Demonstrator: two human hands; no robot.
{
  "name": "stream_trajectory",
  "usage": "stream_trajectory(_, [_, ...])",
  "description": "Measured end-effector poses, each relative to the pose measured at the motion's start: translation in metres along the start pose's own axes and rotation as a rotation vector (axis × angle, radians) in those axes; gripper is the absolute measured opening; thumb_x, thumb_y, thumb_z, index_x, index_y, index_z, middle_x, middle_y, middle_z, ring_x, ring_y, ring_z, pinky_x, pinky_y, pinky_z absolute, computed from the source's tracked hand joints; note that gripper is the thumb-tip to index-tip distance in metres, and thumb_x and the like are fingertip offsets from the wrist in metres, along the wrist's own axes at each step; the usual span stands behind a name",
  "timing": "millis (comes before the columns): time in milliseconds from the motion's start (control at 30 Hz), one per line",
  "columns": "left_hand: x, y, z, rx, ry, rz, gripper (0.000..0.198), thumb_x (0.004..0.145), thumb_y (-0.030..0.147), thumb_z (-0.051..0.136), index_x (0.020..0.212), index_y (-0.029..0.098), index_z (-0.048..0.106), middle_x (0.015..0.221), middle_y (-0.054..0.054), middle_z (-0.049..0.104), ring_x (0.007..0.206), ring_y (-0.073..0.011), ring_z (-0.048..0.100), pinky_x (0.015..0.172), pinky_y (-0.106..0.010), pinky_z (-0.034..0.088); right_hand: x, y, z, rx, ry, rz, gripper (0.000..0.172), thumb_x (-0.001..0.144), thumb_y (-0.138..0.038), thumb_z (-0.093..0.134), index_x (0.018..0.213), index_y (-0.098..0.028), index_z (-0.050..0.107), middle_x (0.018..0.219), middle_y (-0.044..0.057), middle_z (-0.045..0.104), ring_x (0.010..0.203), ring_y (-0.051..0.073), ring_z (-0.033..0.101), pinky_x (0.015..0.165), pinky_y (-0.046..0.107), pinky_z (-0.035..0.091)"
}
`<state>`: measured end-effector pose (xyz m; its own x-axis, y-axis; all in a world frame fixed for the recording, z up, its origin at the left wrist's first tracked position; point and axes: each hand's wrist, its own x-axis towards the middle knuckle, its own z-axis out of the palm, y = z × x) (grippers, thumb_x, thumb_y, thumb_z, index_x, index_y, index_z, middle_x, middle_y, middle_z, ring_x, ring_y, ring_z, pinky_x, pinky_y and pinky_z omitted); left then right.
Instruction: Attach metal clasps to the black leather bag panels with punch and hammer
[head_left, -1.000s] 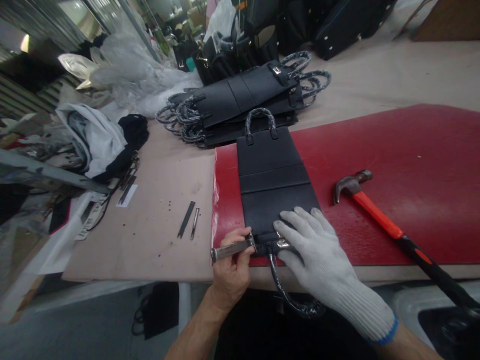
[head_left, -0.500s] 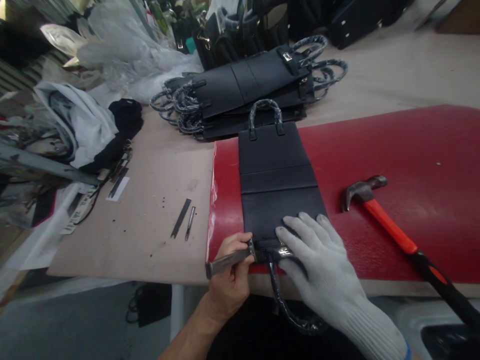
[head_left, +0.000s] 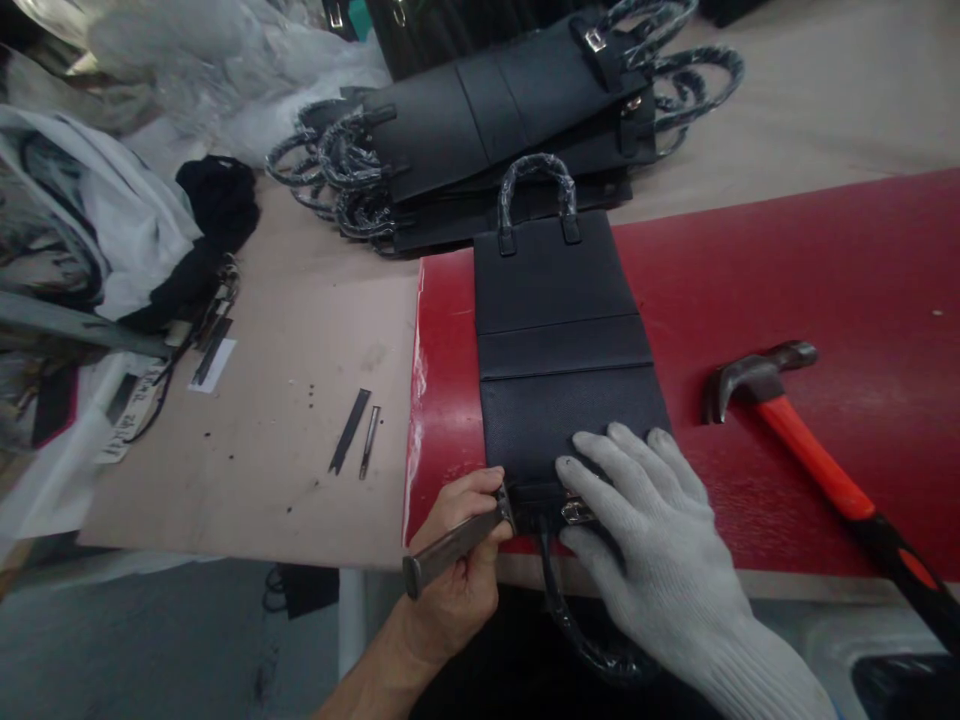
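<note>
- Beige table (head_left: 315, 330) under everything, red mat (head_left: 847, 290) lying across its right side, near edge close to the table's front.
- Black bag (head_left: 566, 345) is flat on the mat, near its left end, directly in front of me. Far handle (head_left: 537, 172) wrapped in clear film, touching the stack behind or just short of it – can't tell. Near handle (head_left: 553, 590) hangs over the table edge toward me.
- My left hand (head_left: 465, 580), bare, is at the bag's near left corner. Fingers closed around a metal tool (head_left: 450, 550); its shaft slants down to the left, its head sits against the corner. Contact point is hidden by my fingertips, so can't tell how it meets the bag.
- My right hand (head_left: 656, 545), white knit glove, lies on the near right part of the bag. Fingers long and slightly apart, palm down. Thumb and index sit either side of the metal clasp (head_left: 576, 513) – can't tell if they pinch it.
- Hammer (head_left: 816, 455) rests on the mat to the right, apart from my glove. Claw head toward the bag, orange-and-black grip running down to the right.
- Left of the mat: notched strip (head_left: 349, 430) and slim rod (head_left: 370, 442), side by side, few dark specks around them.
- Behind: stack of black bags (head_left: 480, 110), handles wrapped too. Crumpled plastic (head_left: 225, 80) to its left.
</note>
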<state>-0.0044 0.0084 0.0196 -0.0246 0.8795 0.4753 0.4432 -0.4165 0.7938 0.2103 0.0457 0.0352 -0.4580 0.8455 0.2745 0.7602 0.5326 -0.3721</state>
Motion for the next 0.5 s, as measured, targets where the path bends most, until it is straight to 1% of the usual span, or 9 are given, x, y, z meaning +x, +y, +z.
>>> stream_trajectory(267, [0.008, 0.000, -0.002, 0.037, -0.045, 0.038, 0.021, 0.093, 0.005, 0.062, 0.108, 0.020, 0.062, 0.117, -0.011, 0.072, 0.112, -0.0250, 0.072, 0.097, -0.044, 0.064, -0.001, 0.000, -0.001, 0.031, 0.007, 0.016, 0.042, 0.090, -0.022, 0.060, 0.132, -0.022, 0.064, 0.144, 0.010, 0.061, 0.140, 0.037, 0.045, 0.119, 0.066, 0.029])
stream_trajectory(400, [0.013, 0.002, -0.001, 0.069, -0.062, 0.104, 0.026, 0.092, 0.002, 0.060, 0.111, 0.020, 0.062, 0.118, -0.011, 0.072, 0.113, -0.0244, 0.072, 0.098, -0.043, 0.064, -0.001, 0.000, 0.001, 0.039, 0.015, 0.022, 0.042, 0.090, -0.023, 0.061, 0.131, -0.022, 0.065, 0.144, 0.009, 0.061, 0.140, 0.037, 0.046, 0.120, 0.065, 0.028])
stream_trajectory(500, [0.016, 0.002, 0.000, 0.083, -0.067, 0.129, 0.028, 0.093, 0.003, 0.059, 0.115, 0.020, 0.060, 0.116, -0.011, 0.073, 0.110, -0.0248, 0.073, 0.095, -0.043, 0.065, -0.001, -0.001, 0.001, 0.043, 0.014, 0.028, 0.042, 0.089, -0.023, 0.062, 0.130, -0.022, 0.066, 0.144, 0.009, 0.061, 0.140, 0.037, 0.045, 0.120, 0.065, 0.027])
